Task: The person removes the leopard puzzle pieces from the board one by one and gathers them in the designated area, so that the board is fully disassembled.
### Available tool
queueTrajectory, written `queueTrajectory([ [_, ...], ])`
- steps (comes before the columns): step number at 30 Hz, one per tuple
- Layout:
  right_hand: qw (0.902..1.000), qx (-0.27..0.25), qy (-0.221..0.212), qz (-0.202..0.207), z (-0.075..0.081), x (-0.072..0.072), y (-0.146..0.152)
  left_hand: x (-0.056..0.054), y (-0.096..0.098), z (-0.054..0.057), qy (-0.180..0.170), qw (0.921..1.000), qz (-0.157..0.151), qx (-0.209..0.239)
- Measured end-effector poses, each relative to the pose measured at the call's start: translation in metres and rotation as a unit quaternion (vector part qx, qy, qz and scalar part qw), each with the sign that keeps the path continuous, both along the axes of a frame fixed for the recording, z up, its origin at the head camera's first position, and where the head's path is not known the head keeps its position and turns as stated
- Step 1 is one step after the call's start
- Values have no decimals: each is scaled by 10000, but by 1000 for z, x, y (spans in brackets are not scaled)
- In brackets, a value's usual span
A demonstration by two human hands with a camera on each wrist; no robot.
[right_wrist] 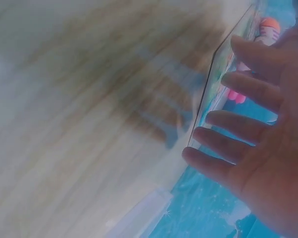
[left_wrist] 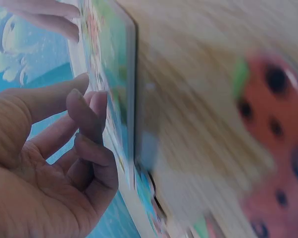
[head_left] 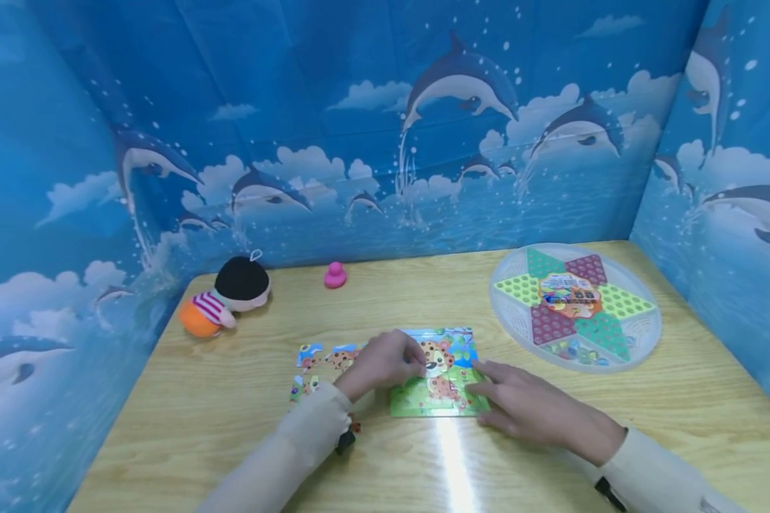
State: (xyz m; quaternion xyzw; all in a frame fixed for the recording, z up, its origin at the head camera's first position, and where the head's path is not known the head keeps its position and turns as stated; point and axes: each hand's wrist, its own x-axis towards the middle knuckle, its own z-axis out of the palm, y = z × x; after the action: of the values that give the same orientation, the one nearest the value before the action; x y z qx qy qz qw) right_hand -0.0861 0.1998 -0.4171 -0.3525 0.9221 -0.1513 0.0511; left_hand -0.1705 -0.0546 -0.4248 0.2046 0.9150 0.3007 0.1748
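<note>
A jigsaw puzzle (head_left: 445, 392) with a spotted cartoon animal on green and blue lies flat on the table. My left hand (head_left: 388, 360) reaches over its left side, fingertips at the animal's face. In the left wrist view the fingers (left_wrist: 97, 163) are loosely curled, thumb tip near the index finger, and no piece shows between them. At the puzzle's right edge, my right hand (head_left: 526, 402) has its fingers spread and fairly straight, as the right wrist view also shows. More puzzle pieces (head_left: 311, 356) with a similar animal lie left of the puzzle, partly behind my left arm.
A round Chinese checkers board (head_left: 642, 320) with glass marbles (head_left: 577, 351) stands at the right. Back left lie a plush doll (head_left: 212, 313) and a small pink toy (head_left: 335, 276). A blurred red shape with black spots (left_wrist: 273, 124) is near the left wrist. Dolphin-printed sheets (head_left: 334, 206) wall the table.
</note>
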Motion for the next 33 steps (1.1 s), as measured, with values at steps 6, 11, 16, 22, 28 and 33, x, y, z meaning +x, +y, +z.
queueTrajectory([
  [6,10000,-3,3,63,-2,4,2,3,17,-2,145,9996,-117,-222],
  [11,9999,-57,28,92,-4,6,3,3,24,-2,78,9998,-137,-121],
  [16,9999,-88,34,115,-5,6,2,4,27,-3,-72,9999,-128,62],
  [22,9998,-79,55,153,-4,5,1,5,28,-2,-161,9998,-86,112],
  [28,10000,9,43,39,-5,5,1,4,30,-1,-33,9999,-15,-128],
  [33,10000,-10,44,51,-4,5,1,3,32,-2,-59,9998,38,-161],
])
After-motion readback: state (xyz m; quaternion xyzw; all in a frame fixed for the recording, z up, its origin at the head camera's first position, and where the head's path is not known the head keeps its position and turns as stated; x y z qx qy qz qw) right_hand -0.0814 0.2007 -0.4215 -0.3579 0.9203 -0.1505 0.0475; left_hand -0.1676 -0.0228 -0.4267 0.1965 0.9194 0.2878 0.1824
